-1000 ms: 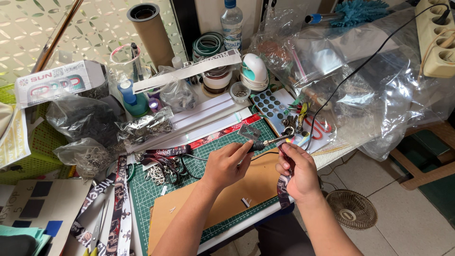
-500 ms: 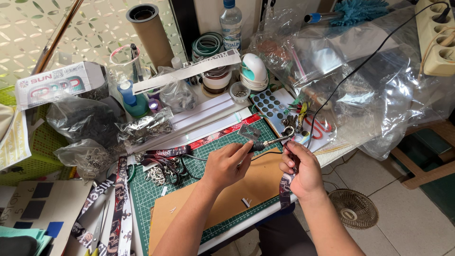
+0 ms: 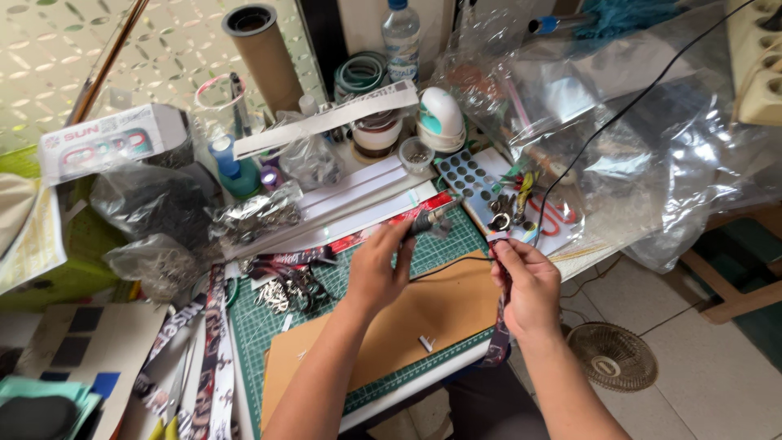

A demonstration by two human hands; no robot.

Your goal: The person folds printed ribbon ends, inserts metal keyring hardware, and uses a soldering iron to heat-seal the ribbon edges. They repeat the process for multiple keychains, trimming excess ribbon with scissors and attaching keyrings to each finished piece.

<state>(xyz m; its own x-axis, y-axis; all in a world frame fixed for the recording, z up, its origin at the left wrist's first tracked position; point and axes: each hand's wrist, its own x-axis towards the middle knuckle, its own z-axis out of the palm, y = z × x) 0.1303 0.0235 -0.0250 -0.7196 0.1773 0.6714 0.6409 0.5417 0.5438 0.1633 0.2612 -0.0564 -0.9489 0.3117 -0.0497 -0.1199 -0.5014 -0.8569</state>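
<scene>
My left hand (image 3: 376,273) grips a dark pen-shaped tool (image 3: 429,220) with a black cord (image 3: 456,265). It holds the tool over the green cutting mat (image 3: 273,326), and the tip points up and to the right. My right hand (image 3: 529,285) pinches the top end of a dark printed lanyard strap (image 3: 498,330), which hangs down past the table edge. The tool tip is a short way left of the strap end and apart from it. A brown cardboard sheet (image 3: 432,314) lies on the mat below both hands, with a small white piece (image 3: 425,343) on it.
More lanyard straps (image 3: 213,342) and metal clips (image 3: 285,285) lie to the left. Behind are a cardboard tube (image 3: 265,53), a water bottle (image 3: 403,41), tape rolls (image 3: 362,77), bags of hardware (image 3: 248,216) and clear plastic bags (image 3: 652,138). A small fan (image 3: 612,356) sits on the floor.
My left hand has drawn the tool back from the strap end and tilted it upward. My right hand has shifted slightly and still holds the strap.
</scene>
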